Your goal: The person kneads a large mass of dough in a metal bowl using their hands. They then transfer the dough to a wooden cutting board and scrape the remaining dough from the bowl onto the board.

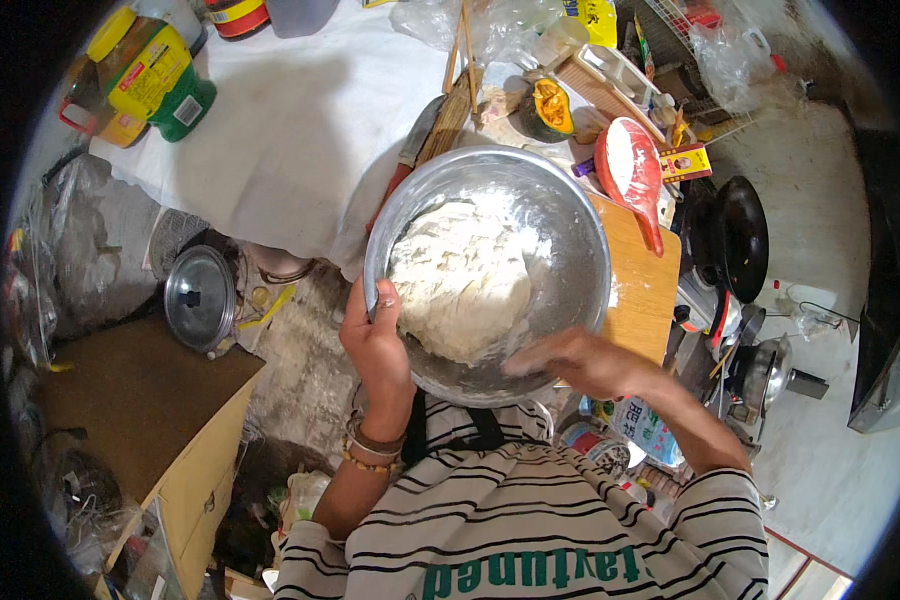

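Before me is a large metal bowl (574, 262), tilted so that its inside faces me. A lumpy mass of pale dough (461, 281) fills its left and middle part; the bowl's right inner wall shows bare metal with whitish smears. My left hand (379, 341) grips the left rim, thumb over the edge and fingers underneath. My right hand (585, 364) is blurred at the lower right rim, its fingers reaching inside near the dough's lower edge. Whether those fingertips touch dough or metal is unclear.
A wooden cutting board (641, 292) lies partly under the bowl's right side. Beyond the bowl are a red plastic scoop (649, 199) with white powder, a cut pumpkin (536, 120) and a knife (422, 127). A black wok (742, 240) stands right; large jars (176, 97) stand far left.
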`<action>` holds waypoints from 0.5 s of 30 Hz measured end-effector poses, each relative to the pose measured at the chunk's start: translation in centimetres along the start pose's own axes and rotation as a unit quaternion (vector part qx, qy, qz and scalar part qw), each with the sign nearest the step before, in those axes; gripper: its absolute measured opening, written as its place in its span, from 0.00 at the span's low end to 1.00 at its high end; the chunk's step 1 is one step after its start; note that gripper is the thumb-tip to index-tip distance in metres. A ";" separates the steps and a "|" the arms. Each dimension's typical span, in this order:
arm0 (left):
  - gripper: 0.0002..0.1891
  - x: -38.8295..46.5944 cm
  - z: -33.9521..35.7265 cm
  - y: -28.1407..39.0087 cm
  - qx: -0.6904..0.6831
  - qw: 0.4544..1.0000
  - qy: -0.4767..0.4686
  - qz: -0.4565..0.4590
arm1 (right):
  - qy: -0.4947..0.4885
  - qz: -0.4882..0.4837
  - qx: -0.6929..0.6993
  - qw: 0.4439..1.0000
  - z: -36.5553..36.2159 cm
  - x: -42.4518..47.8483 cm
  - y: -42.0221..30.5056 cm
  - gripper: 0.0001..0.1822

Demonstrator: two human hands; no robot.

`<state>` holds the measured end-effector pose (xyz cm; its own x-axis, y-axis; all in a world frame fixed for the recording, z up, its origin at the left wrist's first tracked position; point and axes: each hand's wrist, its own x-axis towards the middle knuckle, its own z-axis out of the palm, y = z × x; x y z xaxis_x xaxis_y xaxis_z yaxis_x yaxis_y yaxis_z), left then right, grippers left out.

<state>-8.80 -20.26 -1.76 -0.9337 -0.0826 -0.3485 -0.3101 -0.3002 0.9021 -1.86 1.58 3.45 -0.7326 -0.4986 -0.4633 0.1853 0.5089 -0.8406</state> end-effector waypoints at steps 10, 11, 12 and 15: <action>0.17 0.3 0.2 0.4 -0.020 1.000 0.001 -0.013 | 0.163 0.075 0.091 0.980 1.2 6.6 -3.2 0.23; 0.17 0.2 0.3 0.5 -0.023 1.000 0.004 -0.015 | 0.175 0.050 0.040 0.982 0.7 5.8 -3.1 0.23; 0.17 0.2 0.1 0.6 -0.024 1.000 0.000 -0.010 | 0.187 0.023 -0.012 0.982 0.1 4.5 -2.9 0.24; 0.17 0.2 -0.1 0.3 -0.019 1.000 -0.006 0.001 | 0.139 -0.017 -0.078 0.987 -0.4 1.4 -3.4 0.24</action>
<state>-9.09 -20.42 -1.63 -0.9364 -0.0714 -0.3437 -0.3019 -0.3358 0.8922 -3.79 -0.59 5.79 -0.8924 -0.3153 -0.3227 0.0712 0.6079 -0.7908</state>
